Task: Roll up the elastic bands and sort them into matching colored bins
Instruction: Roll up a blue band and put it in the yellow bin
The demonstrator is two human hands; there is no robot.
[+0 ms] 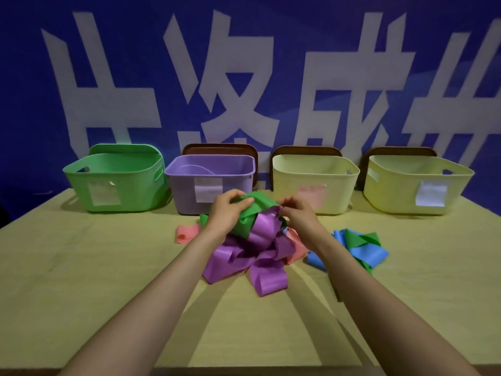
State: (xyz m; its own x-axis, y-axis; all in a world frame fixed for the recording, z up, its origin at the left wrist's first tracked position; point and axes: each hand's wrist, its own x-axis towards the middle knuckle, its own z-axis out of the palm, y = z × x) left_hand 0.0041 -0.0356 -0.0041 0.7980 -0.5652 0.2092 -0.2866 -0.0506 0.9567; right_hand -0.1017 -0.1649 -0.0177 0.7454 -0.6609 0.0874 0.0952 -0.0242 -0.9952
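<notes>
We look down on a pale wooden table (81, 267) that fills the lower frame, with a blue wall (298, 28) bearing big white characters behind it. Along the table's far edge, from the left, stand a green bin (116, 183), a purple bin (187, 191), a pale yellow bin (339, 185) and a second yellow bin (393, 185), each with a paper label. Brown lids (219, 149) lean behind the last three. At centre our left hand (227, 210) grips a green band (252, 213) above a heap of purple bands (260, 253), and our right hand (295, 213) pinches its other end. A pink band (187, 233) lies left of the heap and a blue band (371, 253) lies right of it.
</notes>
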